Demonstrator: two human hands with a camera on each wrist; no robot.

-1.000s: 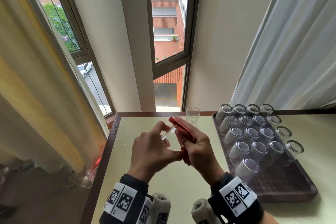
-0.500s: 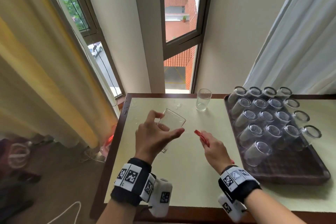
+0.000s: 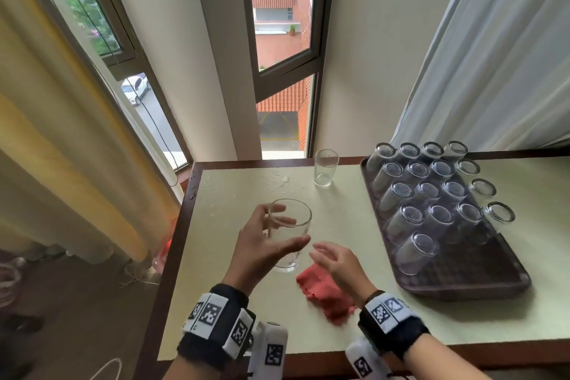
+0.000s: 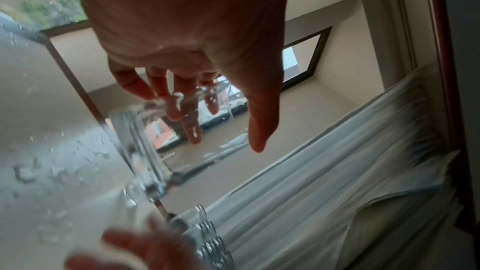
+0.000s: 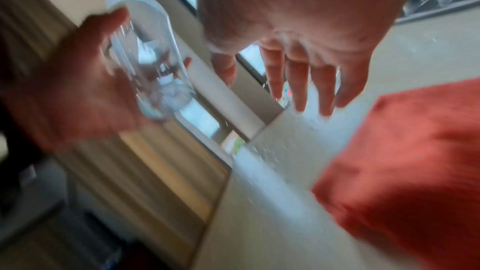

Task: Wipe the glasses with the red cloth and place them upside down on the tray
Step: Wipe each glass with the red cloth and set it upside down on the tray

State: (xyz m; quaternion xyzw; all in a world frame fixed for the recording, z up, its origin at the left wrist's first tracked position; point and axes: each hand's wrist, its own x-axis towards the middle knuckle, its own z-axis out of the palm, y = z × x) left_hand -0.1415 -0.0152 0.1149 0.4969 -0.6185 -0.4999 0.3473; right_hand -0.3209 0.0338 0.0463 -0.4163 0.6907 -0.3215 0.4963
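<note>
My left hand [image 3: 290,227] grips a clear glass [image 3: 291,244] upright, just above the table, with the thumb on its near side and the fingers round the far side. The left wrist view shows the fingers [image 4: 193,130] through the wet glass [image 4: 145,151]. My right hand [image 3: 331,257] hovers open beside the glass, above the red cloth [image 3: 324,295], which lies crumpled on the table. In the right wrist view the open right hand [image 5: 298,89] holds nothing, with the cloth [image 5: 402,161] below it. Several glasses [image 3: 428,194] stand upside down on the brown tray [image 3: 481,268].
One more upright glass [image 3: 325,167] stands at the table's back edge, near water drops [image 3: 279,180]. The tray fills the right of the pale table [image 3: 216,287], with bare tray surface at its near end. Windows and curtains lie behind and to the left.
The right hand stopped wiping, drew back from the glass and let the red cloth drop onto the table. The left hand turned the glass upright and kept hold of it.
</note>
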